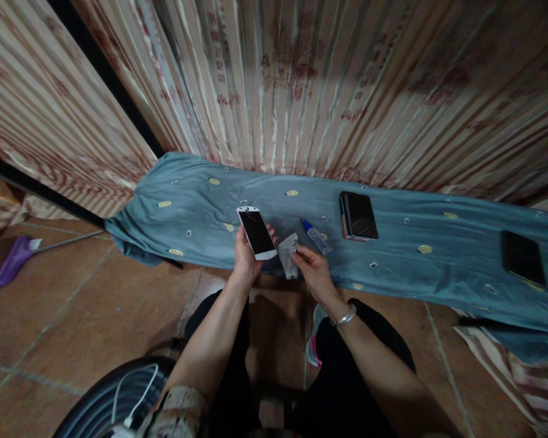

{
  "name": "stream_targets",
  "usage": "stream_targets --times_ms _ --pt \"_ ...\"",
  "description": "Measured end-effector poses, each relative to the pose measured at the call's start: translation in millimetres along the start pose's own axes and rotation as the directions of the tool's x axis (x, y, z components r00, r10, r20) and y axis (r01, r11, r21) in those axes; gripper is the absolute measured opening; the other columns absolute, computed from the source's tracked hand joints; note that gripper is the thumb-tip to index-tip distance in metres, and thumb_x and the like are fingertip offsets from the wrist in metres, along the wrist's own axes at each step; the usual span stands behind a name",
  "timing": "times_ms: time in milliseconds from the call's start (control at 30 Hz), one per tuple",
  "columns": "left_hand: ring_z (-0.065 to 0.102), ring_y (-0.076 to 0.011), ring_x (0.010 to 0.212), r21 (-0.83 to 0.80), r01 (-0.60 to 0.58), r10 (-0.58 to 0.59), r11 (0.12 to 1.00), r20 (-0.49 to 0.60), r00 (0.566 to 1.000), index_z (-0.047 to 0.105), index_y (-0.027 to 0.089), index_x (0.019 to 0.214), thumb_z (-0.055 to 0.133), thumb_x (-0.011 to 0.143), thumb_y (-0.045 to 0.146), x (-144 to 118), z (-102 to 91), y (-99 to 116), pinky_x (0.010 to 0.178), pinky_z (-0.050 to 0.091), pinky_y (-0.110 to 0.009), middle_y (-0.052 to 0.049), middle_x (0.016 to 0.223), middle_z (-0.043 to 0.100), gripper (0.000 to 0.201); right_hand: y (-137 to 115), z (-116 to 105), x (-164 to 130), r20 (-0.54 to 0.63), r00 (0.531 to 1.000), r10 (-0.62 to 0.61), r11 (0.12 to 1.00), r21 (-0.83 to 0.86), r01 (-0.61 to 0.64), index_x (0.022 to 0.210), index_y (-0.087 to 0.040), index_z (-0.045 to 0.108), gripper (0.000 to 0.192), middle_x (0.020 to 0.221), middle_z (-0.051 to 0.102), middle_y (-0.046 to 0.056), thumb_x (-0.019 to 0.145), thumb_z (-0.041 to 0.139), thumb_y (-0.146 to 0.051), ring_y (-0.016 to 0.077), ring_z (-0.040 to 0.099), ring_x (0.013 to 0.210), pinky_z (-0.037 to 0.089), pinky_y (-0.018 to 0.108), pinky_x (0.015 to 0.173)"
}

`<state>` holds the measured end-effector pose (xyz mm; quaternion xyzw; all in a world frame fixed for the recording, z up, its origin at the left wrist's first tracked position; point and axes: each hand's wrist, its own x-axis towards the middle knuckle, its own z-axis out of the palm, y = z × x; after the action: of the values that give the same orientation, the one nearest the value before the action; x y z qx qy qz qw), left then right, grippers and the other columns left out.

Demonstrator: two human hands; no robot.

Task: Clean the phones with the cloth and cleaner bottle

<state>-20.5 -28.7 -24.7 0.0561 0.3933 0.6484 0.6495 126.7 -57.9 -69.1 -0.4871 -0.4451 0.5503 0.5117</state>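
Note:
A white smartphone point(257, 234) with a dark screen rests in my left hand point(247, 255), whose fingers wrap round its sides. My right hand point(313, 267) pinches a small grey cloth point(288, 255), which hangs just to the right of the phone, apart from it. Beyond my right hand, a small clear spray bottle with a blue top point(317, 236) lies on its side on the blue-green patterned cloth point(274, 182). To its right sits a stack of dark phones or tablets point(360, 216).
Farther right on the blue-green cloth lies another dark flat device point(523, 258). A striped curtain point(274, 91) hangs behind. On the tiled floor at left is a purple broom head point(16, 260). A dark round stool point(114, 401) holding a white cable point(134, 401) stands at lower left.

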Motion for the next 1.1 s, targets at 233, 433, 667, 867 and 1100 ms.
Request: stream_targets --times_ms 233,433,667,867,1100 --pt "0.069 -0.0174 0.069 -0.057 0.076 -0.077 0.995 -0.008 0.997 0.066 0.015 0.093 0.038 0.098 0.041 -2 1.2 1 0.073 0.056 -0.032 -0.007 0.076 0.071 0.039 -4 6 -10 0.198 0.878 -0.436 0.716 -0.515 0.471 0.107 -0.026 0.074 0.026 0.113 0.072 0.006 0.088 0.055 -0.025 0.0231 0.065 0.108 0.051 0.040 0.098" --pt "0.065 -0.0140 0.060 -0.055 0.123 -0.124 0.991 -0.008 0.992 0.064 0.015 0.086 0.040 0.098 0.039 -3 0.5 2 0.065 0.055 -0.027 -0.004 0.069 0.067 0.036 -3 18 -15 0.334 0.801 -0.497 0.583 -0.554 0.594 0.118 -0.024 0.070 0.032 0.116 0.071 0.008 0.095 0.048 -0.021 0.0224 0.064 0.107 0.053 0.040 0.097" --pt "0.063 -0.0140 0.064 0.016 0.077 -0.077 0.997 -0.011 0.997 0.062 0.019 0.083 0.054 0.092 0.037 8 -6.5 -9 0.072 0.053 -0.028 0.001 0.063 0.063 0.022 -14 30 -22 0.333 0.806 -0.490 0.628 -0.507 0.591 0.122 -0.026 0.068 0.032 0.118 0.071 0.008 0.095 0.051 -0.027 0.0241 0.064 0.110 0.049 0.043 0.102" --pt "0.058 -0.0093 0.057 0.079 -0.031 0.033 0.996 -0.014 0.999 0.058 0.018 0.079 0.067 0.083 0.038 12 -9.8 -16 0.059 0.044 -0.021 0.004 0.062 0.060 0.022 -21 35 -17 0.262 0.861 -0.435 0.750 -0.424 0.508 0.118 -0.029 0.069 0.030 0.118 0.071 0.006 0.090 0.057 -0.028 0.0237 0.064 0.111 0.048 0.041 0.103" --pt "0.049 -0.0051 0.053 0.162 -0.187 0.175 0.969 0.090 0.981 0.064 0.020 0.103 0.069 0.082 0.027 3 -6.8 -18 0.052 0.038 -0.016 0.007 0.066 0.057 0.022 -23 35 -8 0.172 0.925 -0.339 0.841 -0.385 0.380 0.105 -0.026 0.073 0.024 0.103 0.074 0.005 0.083 0.062 -0.028 0.0216 0.068 0.089 0.054 0.036 0.088"
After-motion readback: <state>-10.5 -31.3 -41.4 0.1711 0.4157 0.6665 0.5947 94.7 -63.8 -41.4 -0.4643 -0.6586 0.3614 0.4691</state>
